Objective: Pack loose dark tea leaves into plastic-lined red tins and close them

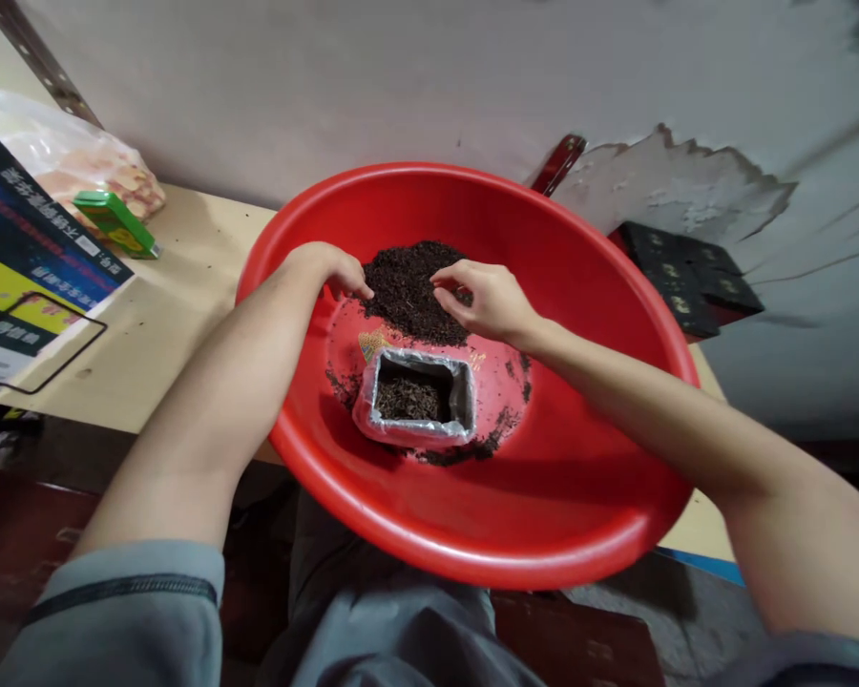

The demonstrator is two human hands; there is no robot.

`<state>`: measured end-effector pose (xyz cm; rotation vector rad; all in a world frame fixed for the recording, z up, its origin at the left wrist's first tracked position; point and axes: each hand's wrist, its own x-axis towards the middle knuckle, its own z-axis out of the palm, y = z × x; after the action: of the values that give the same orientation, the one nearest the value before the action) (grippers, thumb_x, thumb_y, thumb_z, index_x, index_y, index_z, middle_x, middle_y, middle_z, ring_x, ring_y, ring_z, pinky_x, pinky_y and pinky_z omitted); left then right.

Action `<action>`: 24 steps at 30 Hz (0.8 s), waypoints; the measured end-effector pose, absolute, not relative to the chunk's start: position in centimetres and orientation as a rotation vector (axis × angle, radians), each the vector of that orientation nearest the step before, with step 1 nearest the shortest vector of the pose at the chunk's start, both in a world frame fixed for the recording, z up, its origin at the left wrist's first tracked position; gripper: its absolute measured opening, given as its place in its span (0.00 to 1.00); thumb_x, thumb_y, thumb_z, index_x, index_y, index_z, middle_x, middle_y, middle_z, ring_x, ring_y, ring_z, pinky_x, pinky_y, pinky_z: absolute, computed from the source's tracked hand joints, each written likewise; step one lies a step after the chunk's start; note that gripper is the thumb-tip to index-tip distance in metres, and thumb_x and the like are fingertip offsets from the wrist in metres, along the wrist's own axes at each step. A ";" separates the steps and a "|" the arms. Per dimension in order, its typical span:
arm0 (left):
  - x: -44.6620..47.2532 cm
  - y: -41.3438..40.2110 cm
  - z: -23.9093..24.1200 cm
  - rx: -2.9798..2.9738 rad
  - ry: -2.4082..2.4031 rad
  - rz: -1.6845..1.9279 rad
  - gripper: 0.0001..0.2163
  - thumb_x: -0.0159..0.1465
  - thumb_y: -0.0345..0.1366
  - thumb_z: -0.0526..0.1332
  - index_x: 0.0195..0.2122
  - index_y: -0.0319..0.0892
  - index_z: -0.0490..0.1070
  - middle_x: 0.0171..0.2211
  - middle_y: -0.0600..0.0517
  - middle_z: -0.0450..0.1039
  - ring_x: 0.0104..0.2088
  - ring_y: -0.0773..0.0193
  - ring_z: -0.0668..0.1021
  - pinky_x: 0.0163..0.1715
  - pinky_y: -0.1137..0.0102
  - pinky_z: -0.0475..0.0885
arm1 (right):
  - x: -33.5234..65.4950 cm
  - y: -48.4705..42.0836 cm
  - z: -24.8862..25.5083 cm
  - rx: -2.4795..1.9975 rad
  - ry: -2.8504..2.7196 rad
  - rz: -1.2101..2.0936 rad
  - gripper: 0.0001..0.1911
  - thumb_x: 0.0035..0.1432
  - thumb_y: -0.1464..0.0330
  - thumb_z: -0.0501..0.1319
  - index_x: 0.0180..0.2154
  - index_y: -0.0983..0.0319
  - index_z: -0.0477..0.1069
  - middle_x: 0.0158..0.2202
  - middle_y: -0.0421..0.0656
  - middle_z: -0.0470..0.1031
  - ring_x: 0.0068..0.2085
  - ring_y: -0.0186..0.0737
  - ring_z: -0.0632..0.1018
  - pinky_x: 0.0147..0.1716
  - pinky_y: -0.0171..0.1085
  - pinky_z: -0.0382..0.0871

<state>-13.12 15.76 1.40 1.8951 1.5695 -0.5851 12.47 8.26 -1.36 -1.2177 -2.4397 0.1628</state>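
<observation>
A big red plastic basin (587,458) sits on a pale wooden table. Inside it lies a heap of dark loose tea leaves (408,286), and in front of the heap stands an open silvery foil bag (416,396) partly filled with the same dark leaves. My left hand (329,272) rests at the heap's left edge with its fingers curled down into the leaves. My right hand (483,298) is at the heap's right edge, fingers bent and drawn together on the leaves.
A green small box (116,222) and a clear plastic bag of pale contents (78,162) lie at the back left. A dark printed sheet (29,258) covers the table's left. A black block (691,277) stands behind the basin on the right, against the wall.
</observation>
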 end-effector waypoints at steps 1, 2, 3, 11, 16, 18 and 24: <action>-13.1 15.7 1.4 1.898 1.566 -0.585 0.30 0.73 0.47 0.57 0.76 0.48 0.61 0.67 0.43 0.73 0.60 0.46 0.79 0.51 0.63 0.78 | 12.8 9.8 -2.7 -1.365 -2.472 0.103 0.24 0.70 0.59 0.60 0.61 0.63 0.75 0.59 0.56 0.78 0.59 0.57 0.79 0.58 0.54 0.74; -13.1 15.7 1.4 1.906 1.557 -0.588 0.31 0.73 0.48 0.58 0.76 0.48 0.60 0.67 0.43 0.72 0.60 0.46 0.79 0.51 0.63 0.78 | 12.9 11.2 -4.2 -1.504 -2.519 0.080 0.33 0.66 0.56 0.64 0.67 0.65 0.69 0.66 0.60 0.70 0.64 0.64 0.74 0.61 0.59 0.71; -13.1 15.7 1.4 1.916 1.543 -0.596 0.31 0.73 0.49 0.58 0.76 0.48 0.59 0.68 0.42 0.72 0.60 0.47 0.79 0.51 0.63 0.78 | 12.8 12.5 -5.6 -1.632 -2.538 0.076 0.43 0.64 0.53 0.67 0.73 0.64 0.61 0.73 0.64 0.60 0.68 0.70 0.69 0.64 0.64 0.68; -12.8 15.4 1.6 1.919 1.517 -0.623 0.30 0.75 0.47 0.56 0.76 0.48 0.58 0.69 0.41 0.70 0.60 0.51 0.80 0.52 0.66 0.79 | 7.5 17.3 -12.8 -1.796 -2.434 -0.034 0.40 0.71 0.45 0.54 0.77 0.54 0.53 0.79 0.55 0.45 0.75 0.68 0.52 0.67 0.64 0.59; -12.7 15.1 2.3 2.032 1.504 -0.621 0.30 0.74 0.47 0.56 0.75 0.46 0.61 0.68 0.41 0.71 0.60 0.50 0.79 0.54 0.65 0.78 | 7.8 18.1 -14.2 -1.682 -2.377 -0.202 0.29 0.73 0.52 0.53 0.65 0.60 0.72 0.70 0.57 0.63 0.63 0.62 0.65 0.60 0.53 0.64; -12.6 14.9 2.4 2.051 1.490 -0.613 0.30 0.73 0.47 0.56 0.75 0.45 0.61 0.68 0.41 0.71 0.60 0.49 0.79 0.56 0.64 0.77 | 8.4 18.4 -14.1 -1.635 -2.447 -0.203 0.27 0.73 0.55 0.53 0.62 0.62 0.74 0.65 0.58 0.68 0.60 0.59 0.67 0.58 0.50 0.66; -12.6 14.7 2.1 2.038 1.476 -0.551 0.31 0.72 0.48 0.59 0.74 0.44 0.64 0.67 0.39 0.72 0.60 0.45 0.79 0.57 0.60 0.75 | 8.5 18.6 -13.6 -1.740 -2.456 -0.220 0.27 0.73 0.55 0.52 0.62 0.64 0.72 0.62 0.59 0.69 0.60 0.59 0.67 0.54 0.49 0.68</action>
<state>-12.59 14.69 2.06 2.0376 1.4763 -0.5514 8.46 18.61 -13.60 -1.7402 -2.4555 -0.2195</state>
